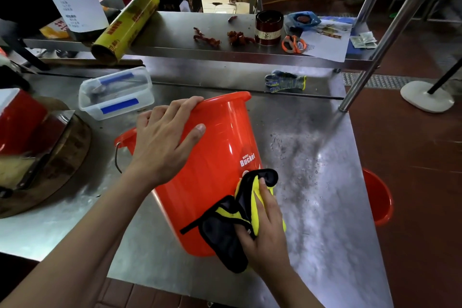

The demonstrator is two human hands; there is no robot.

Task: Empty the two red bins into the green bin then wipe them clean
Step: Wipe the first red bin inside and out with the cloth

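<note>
Nearest you, your right hand (pixel 265 230) presses a crumpled yellow-and-black microfibre cloth (pixel 237 217) against the lower outer wall of the glossy red plastic bucket (pixel 212 170), with the fingers curled round the cloth's folds and pinching it. The bucket lies tilted on its side at the centre of the stainless steel worktop (pixel 325 182), mouth pointing toward eleven o'clock, base toward you. Your left hand (pixel 165 142) lies spread and flat over the upper wall near the rim, fingertips at the lip, steadying it. You appear to be at the wiping stage on this bin's outside. To do it well, keep that left palm bearing down so the round wall does not roll, draw the cloth in long overlapping strokes from base to rim, and turn the bucket a little after each pass; the inside probably needs the same care. The second red bin (pixel 377 197) sits on the floor at three o'clock, beyond the table edge. No green bin is visible from here.
</note>
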